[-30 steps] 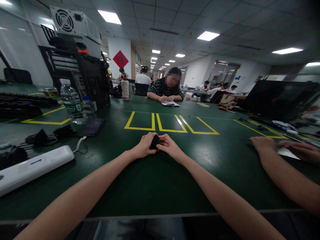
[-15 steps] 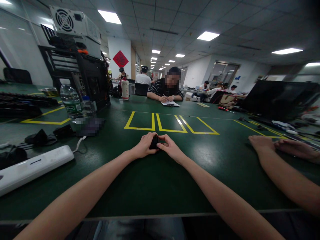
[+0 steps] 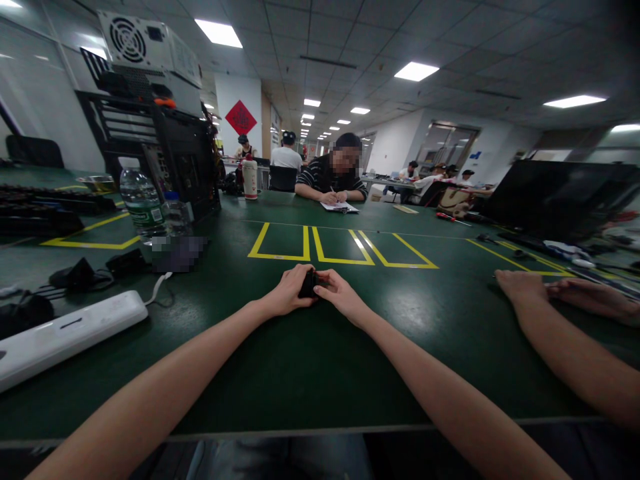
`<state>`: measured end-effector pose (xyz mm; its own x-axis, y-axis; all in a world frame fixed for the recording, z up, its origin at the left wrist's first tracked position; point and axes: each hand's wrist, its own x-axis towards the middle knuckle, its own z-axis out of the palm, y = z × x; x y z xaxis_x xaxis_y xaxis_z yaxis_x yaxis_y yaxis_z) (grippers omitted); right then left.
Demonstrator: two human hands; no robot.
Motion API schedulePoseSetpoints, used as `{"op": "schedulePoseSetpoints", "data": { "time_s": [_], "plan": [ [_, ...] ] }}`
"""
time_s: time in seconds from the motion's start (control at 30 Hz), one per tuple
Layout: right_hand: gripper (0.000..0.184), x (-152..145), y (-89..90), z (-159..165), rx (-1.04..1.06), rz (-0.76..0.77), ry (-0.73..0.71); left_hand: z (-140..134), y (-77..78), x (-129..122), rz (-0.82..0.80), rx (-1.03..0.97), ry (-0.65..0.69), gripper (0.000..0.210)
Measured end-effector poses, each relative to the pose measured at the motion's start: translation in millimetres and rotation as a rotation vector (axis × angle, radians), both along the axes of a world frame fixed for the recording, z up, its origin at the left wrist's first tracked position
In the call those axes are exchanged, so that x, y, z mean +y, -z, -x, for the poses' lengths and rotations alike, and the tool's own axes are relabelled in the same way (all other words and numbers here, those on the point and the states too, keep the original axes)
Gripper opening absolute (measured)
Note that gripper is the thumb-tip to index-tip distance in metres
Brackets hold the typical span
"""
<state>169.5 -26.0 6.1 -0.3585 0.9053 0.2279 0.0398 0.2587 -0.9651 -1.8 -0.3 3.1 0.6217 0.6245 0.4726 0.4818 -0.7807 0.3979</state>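
A small black object (image 3: pixel 308 285) sits between my hands, just above or on the green table (image 3: pixel 300 373); its kind is not clear at this size. My left hand (image 3: pixel 290 291) is wrapped round its left side, with the thumb along the near edge. From the right, my right hand (image 3: pixel 338 292) pinches at the object's right side with thumb and fingers. Beyond both hands, yellow tape outlines (image 3: pixel 345 263) mark the table top.
On the left are a white power strip (image 3: pixel 75 333), a water bottle (image 3: pixel 141 203) and a computer case (image 3: pixel 187 160). A co-worker's hands (image 3: pixel 523 285) rest at the right, near a dark monitor (image 3: pixel 560 200). Across the table, a person writes on a clipboard (image 3: pixel 341 207).
Almost nothing differs. Both my hands stay round the black object in the same place; the co-worker's hands at the right have shifted very slightly left.
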Motion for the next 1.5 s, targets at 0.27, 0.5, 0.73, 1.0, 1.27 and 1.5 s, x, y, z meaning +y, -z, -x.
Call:
{"op": "schedulePoseSetpoints", "data": {
  "time_s": [0.27, 0.5, 0.73, 1.0, 1.27, 1.5],
  "plan": [
    [0.021, -2.0, -1.3, 2.8, 0.034, -0.043, 0.024, -0.9, 1.4, 1.4, -0.017, -0.008, 0.004, 0.058],
    [0.031, -1.5, -3.4, 1.1, -0.035, -0.008, 0.041, -0.8, 0.9, 0.9, -0.010, 0.007, 0.004, 0.057],
    [0.024, -3.4, -1.1, 2.6, 0.026, -0.046, -0.002, -0.8, -1.9, -0.9, 0.007, -0.002, 0.009, 0.055],
    [0.029, -3.7, -6.8, 3.8, -0.017, -0.004, 0.074, -2.0, -1.3, 0.8, 0.028, 0.000, -0.004, 0.056],
    [0.026, -2.0, -1.5, 1.8, 0.032, -0.035, 0.034, -2.8, 1.2, 4.1, 0.038, -0.011, -0.021, 0.056],
    [0.029, 1.5, 1.7, 3.9, -0.015, -0.041, 0.097, -3.4, -0.7, 7.0, 0.089, -0.019, -0.007, 0.057]
  ]
}}
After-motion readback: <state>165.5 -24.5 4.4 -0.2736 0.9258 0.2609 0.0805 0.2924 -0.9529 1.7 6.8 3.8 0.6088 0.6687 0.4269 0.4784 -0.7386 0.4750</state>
